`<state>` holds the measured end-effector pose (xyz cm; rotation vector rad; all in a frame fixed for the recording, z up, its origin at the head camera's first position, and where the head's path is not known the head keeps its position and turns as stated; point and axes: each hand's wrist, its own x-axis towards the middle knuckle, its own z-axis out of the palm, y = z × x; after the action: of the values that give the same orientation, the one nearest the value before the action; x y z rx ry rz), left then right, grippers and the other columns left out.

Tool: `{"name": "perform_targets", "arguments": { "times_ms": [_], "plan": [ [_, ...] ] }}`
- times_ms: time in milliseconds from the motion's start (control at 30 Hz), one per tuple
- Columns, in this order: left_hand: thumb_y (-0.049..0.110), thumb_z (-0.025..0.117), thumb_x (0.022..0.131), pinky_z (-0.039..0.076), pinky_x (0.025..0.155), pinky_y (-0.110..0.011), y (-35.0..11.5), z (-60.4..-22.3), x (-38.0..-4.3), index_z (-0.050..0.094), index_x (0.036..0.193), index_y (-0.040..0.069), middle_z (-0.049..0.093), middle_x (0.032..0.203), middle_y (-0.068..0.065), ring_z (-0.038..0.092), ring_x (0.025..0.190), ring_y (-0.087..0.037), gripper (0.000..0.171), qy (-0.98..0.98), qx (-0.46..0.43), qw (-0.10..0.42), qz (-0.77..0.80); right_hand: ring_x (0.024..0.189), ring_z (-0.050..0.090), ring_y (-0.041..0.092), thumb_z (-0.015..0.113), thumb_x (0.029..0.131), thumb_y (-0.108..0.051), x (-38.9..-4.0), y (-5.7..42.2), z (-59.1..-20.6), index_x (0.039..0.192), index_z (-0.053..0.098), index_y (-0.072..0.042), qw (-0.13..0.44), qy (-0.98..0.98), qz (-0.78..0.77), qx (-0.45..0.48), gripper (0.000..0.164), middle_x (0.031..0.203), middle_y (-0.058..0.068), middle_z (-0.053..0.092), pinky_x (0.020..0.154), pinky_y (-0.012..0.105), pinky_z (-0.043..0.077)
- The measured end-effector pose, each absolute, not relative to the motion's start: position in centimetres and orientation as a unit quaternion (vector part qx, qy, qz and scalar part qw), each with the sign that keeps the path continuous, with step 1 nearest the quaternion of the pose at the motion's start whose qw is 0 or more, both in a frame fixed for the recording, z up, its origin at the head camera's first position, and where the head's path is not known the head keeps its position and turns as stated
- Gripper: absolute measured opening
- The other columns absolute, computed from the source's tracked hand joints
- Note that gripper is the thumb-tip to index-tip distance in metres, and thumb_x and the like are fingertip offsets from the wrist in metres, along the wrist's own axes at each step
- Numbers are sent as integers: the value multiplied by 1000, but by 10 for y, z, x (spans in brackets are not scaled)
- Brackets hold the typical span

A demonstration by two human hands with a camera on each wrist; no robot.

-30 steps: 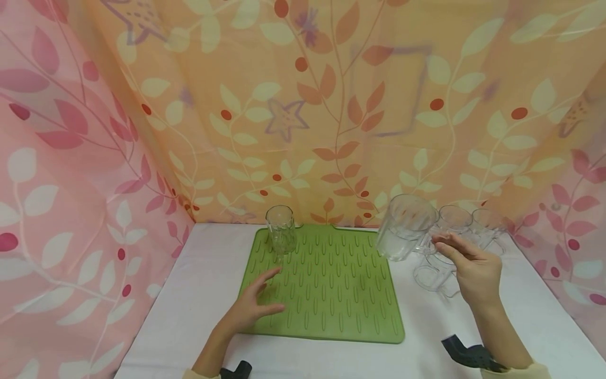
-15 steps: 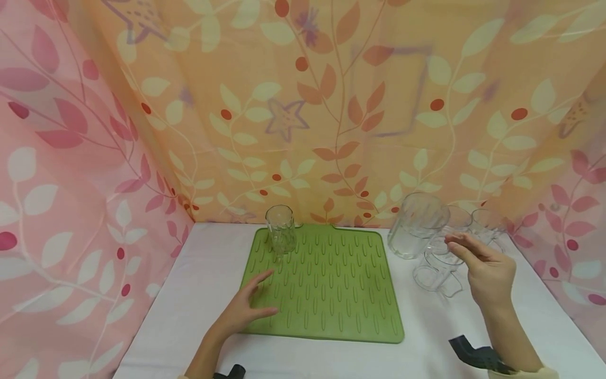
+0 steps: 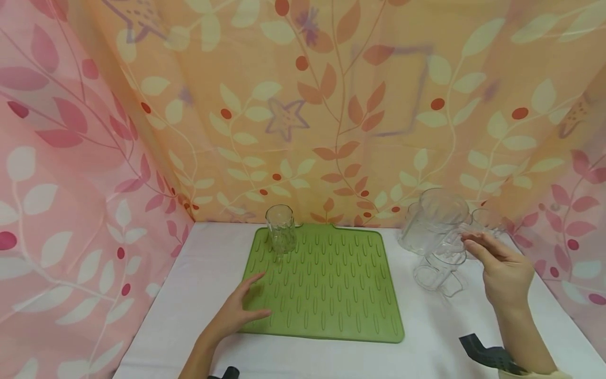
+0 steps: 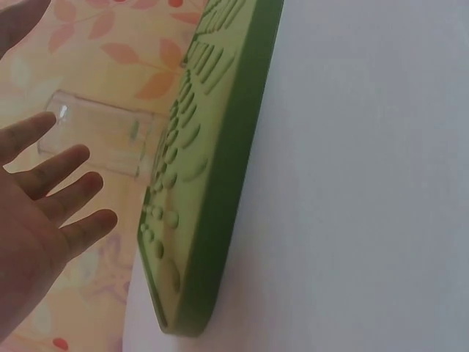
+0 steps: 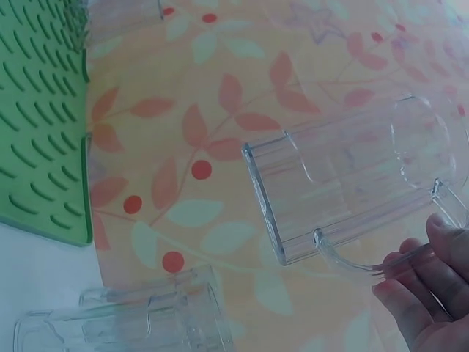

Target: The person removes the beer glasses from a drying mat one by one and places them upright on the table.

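My right hand pinches the handle of a large clear glass mug. In the right wrist view, fingers and thumb close round the handle of this mug, which is held off the table. A smaller clear mug lies near it on the right of the table. My left hand, with fingers spread and nothing held, hovers by the front left of a green ridged drying mat. A clear glass stands upright on the mat's back left corner.
More clear glassware stands at the back right, partly hidden by the held mug and my right hand. Glasses overlap below the held mug in the right wrist view. A patterned cloth hangs behind the white-covered table.
My right hand has moved right with the large mug, away from the mat toward the other glassware. My left hand has drawn back slightly to the left. The glass on the mat stays put.
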<state>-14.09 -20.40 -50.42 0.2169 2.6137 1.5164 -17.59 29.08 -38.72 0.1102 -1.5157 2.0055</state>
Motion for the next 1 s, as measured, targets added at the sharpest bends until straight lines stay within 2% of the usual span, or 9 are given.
{"name": "perform_targets", "arguments": {
  "times_ms": [67, 267, 600, 800, 1000],
  "plan": [
    [29, 83, 77, 25, 117, -61, -206, -505, -140, 35, 151, 20, 30, 158, -15, 26, 146, -41, 89, 864, 68, 54, 496, 80, 75, 11, 66, 80, 18, -176, 293, -387, 115, 61, 18, 308, -572, 760, 22, 36, 88, 5, 77, 75, 20, 56],
    [29, 83, 76, 28, 115, -63, -213, -508, -138, 33, 152, 18, 32, 157, -14, 29, 144, -42, 91, 868, 64, 49, 489, 80, 75, 17, 60, 77, 27, -178, 301, -390, 111, 55, 28, 337, -527, 775, 87, 35, 88, 12, 77, 74, 25, 56],
    [33, 83, 75, 22, 115, -68, -221, -513, -138, 31, 153, 15, 28, 159, -17, 24, 146, -43, 95, 880, 57, 59, 467, 79, 75, 23, 56, 73, 35, -177, 311, -393, 108, 52, 32, 373, -466, 792, 130, 35, 89, 20, 75, 73, 29, 57],
    [32, 85, 74, 18, 117, -66, -227, -519, -137, 28, 153, 13, 27, 159, -17, 21, 148, -42, 99, 879, 44, 77, 468, 77, 75, 23, 58, 73, 32, -175, 318, -394, 108, 53, 32, 389, -467, 787, 100, 35, 87, 19, 75, 72, 28, 58],
    [33, 86, 72, 14, 119, -63, -232, -524, -135, 27, 154, 13, 25, 160, -18, 19, 149, -41, 103, 879, 28, 88, 468, 77, 75, 24, 57, 73, 34, -175, 324, -395, 104, 50, 35, 411, -462, 776, 123, 32, 85, 20, 75, 72, 29, 58]
  ]
}}
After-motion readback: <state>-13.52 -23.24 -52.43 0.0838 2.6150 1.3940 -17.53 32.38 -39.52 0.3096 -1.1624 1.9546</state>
